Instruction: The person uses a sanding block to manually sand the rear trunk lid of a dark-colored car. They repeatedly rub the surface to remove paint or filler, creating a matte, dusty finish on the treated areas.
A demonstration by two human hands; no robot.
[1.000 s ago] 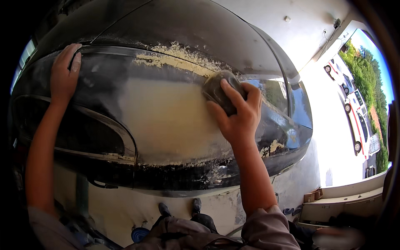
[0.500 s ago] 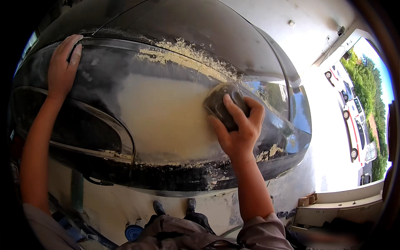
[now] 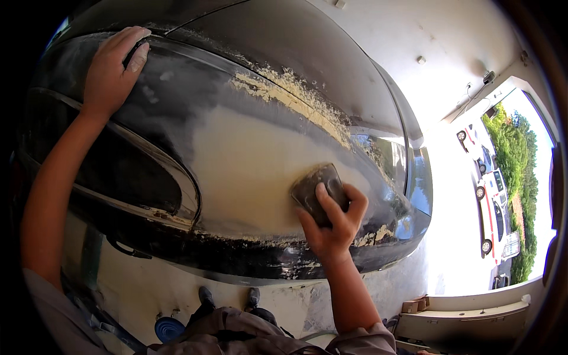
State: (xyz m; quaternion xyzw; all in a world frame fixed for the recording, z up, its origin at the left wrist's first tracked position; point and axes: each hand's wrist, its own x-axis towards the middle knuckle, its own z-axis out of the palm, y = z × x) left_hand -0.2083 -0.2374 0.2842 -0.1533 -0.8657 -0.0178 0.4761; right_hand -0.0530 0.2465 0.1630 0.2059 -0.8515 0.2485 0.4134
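Observation:
My right hand (image 3: 338,228) grips a dark, block-shaped sanding pad (image 3: 316,188) and holds it flat against the right part of a smooth, pale yellow filler patch (image 3: 242,168) on a black car panel (image 3: 171,127). The pad's underside is hidden. At the upper left, my left hand (image 3: 109,77) lies on the panel near its seam, empty, its fingers stretched out and whitened with dust. Crumbly yellow residue (image 3: 296,109) runs along the panel seam beyond the patch, and more flakes cling to the near lower edge.
A wheel arch opening (image 3: 130,171) curves left of the patch. Below, a blue round object (image 3: 168,329) stands on the pale floor (image 3: 142,284) near my shoes (image 3: 253,297). A light-coloured bench (image 3: 461,325) is at the lower right. Outside the doorway are parked vehicles (image 3: 491,216).
The sanding pad and my right hand have moved nearer to me across the filler patch. My left hand stays on the panel. The whole view has shifted and tilted slightly.

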